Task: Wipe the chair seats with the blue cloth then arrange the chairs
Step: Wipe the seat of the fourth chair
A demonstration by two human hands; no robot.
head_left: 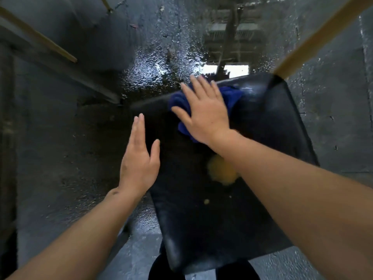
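Blue cloth (232, 96) is pressed flat onto black chair seat (262, 158) under spread right hand (205, 112) fingers. Left hand (139, 160) is held flat, fingers together, nothing gripped.

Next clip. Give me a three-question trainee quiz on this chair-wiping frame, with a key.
1. True or false: the left hand presses the blue cloth.
2. Which part of the black seat is the cloth on: a) far edge, b) near edge?
3. Fill in: a yellowish ___ shows on the seat near the right hand's wrist.

Key: 1 false, the right hand presses it flat, fingers spread; 2 a; 3 patch.
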